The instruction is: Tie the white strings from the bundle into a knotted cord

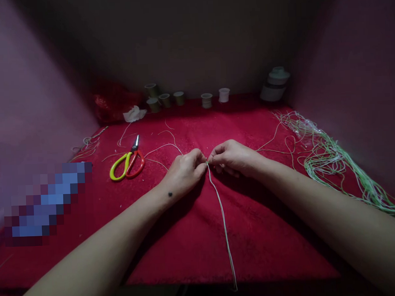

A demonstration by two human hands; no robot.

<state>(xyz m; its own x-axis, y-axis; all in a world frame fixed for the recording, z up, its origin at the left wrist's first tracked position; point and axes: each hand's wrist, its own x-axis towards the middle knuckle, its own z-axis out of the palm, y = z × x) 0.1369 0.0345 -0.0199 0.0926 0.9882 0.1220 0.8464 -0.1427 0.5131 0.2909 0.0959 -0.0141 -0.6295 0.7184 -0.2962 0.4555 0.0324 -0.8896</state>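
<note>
Head view: pale cord (223,212) worked at the middle of a red-covered bench (188,260). The left hand (186,168) and the right hand (233,157) each pinched its far end between thumb and fingers, their fingertips almost touching. From this pinch the strands ran side by side to the near edge, where their end reached past the cloth. Progress, as judged: handling was under way at the pinch, but the detail there was too small to show whether a knot was complete; the near length bore no visible knot and appeared unworked. Thin loose cords (165,145) lay just left of the left hand. Scissors (134,148) rested farther left, unheld. To the right, a tangled green-and-white cord bundle (357,177) lay loose and apparently unused. Spools (179,98) and a white bottle (275,87) stood on the far side.
</note>
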